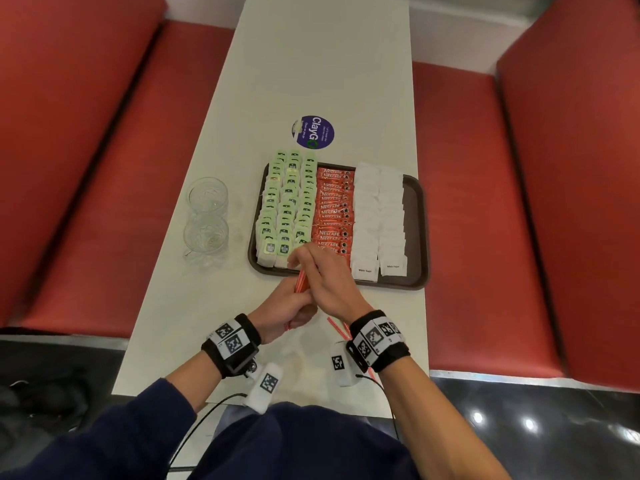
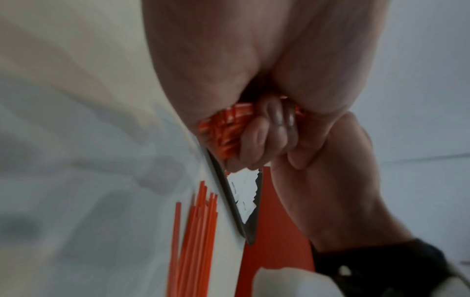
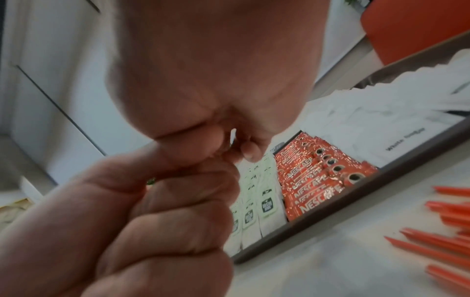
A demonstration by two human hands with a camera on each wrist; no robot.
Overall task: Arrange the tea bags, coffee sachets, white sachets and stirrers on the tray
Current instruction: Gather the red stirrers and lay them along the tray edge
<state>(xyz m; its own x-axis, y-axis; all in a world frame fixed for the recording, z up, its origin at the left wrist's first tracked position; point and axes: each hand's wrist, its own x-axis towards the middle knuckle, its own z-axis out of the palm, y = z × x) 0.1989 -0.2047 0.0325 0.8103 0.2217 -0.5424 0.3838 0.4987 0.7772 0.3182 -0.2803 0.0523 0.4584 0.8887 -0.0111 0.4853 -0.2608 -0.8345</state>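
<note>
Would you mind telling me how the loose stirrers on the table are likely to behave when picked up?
The stirrers look thin, straight and smooth, so probably light and fairly stiff, yet apt to slip or scatter. Lying fanned on the table, they likely need gathering into a bunch.

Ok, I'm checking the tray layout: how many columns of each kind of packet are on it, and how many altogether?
Tea bags: 3 columns
Coffee sachets: 1 column
White sachets: 2 columns
Total: 6 columns on the tray

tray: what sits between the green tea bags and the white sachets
Between the green tea bags and the white sachets on the tray sits a column of overlapping red Nescafe coffee sachets, clearest in the head view.
</note>
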